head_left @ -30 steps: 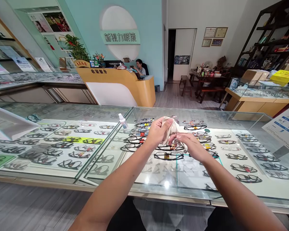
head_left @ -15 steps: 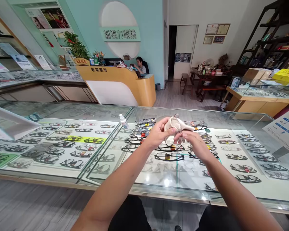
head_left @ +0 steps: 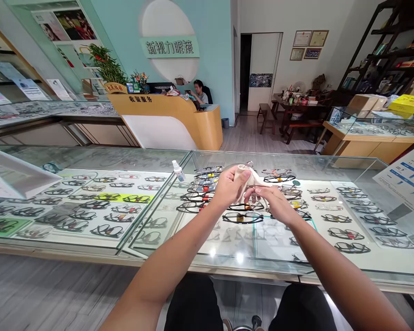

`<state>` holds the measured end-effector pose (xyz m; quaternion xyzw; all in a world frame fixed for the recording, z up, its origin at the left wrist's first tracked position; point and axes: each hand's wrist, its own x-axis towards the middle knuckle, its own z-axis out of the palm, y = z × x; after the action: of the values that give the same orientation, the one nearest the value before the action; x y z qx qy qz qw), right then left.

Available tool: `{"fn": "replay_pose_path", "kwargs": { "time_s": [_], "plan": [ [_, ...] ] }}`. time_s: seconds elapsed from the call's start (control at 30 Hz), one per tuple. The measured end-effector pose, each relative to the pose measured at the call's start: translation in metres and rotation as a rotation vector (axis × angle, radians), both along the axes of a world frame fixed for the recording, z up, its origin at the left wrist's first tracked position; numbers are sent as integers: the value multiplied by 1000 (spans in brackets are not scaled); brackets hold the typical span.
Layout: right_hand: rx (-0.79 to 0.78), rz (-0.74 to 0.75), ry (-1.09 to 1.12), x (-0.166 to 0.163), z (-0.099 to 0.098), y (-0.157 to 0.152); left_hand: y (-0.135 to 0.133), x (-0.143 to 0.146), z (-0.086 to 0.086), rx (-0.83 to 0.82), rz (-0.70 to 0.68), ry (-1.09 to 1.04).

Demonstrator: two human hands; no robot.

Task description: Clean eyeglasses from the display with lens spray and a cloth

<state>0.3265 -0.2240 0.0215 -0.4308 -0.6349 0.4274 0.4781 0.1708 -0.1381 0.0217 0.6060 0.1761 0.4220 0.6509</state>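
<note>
My left hand (head_left: 229, 186) is closed around a beige cleaning cloth (head_left: 247, 177) wrapped over one lens of a pair of clear-framed glasses (head_left: 253, 195). My right hand (head_left: 275, 203) pinches the other side of the glasses, its fingers pressed together. Both hands hover just above the glass display counter (head_left: 227, 257), over rows of black-framed glasses inside it. Most of the glasses I hold are hidden by the cloth and my fingers.
A small white spray bottle (head_left: 178, 171) stands on the counter left of my hands. A printed sheet (head_left: 405, 179) lies at the right. Behind, a person sits at a wooden reception desk (head_left: 179, 117). A second glass counter (head_left: 369, 138) is at the right.
My hands have shifted slightly, the cloth has been worked over the lens, and the view has tilted down a little, showing my knees.
</note>
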Motion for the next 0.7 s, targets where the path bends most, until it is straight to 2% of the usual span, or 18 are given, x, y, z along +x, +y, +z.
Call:
{"fn": "replay_pose_path", "kwargs": {
  "time_s": [0.23, 0.37, 0.5, 0.7],
  "plan": [
    [73, -44, 52, 8, -4, 4, 16, 0, -9, -46, 114, 3],
    [173, -192, 150, 21, -6, 9, 21, 0, -9, -83, 184, 2],
    [283, -344, 195, 27, -6, 11, 15, 2, -9, -43, 96, 93],
    [230, -300, 132, 23, -7, 11, -2, 6, -9, 8, -83, 167]
  ]
}}
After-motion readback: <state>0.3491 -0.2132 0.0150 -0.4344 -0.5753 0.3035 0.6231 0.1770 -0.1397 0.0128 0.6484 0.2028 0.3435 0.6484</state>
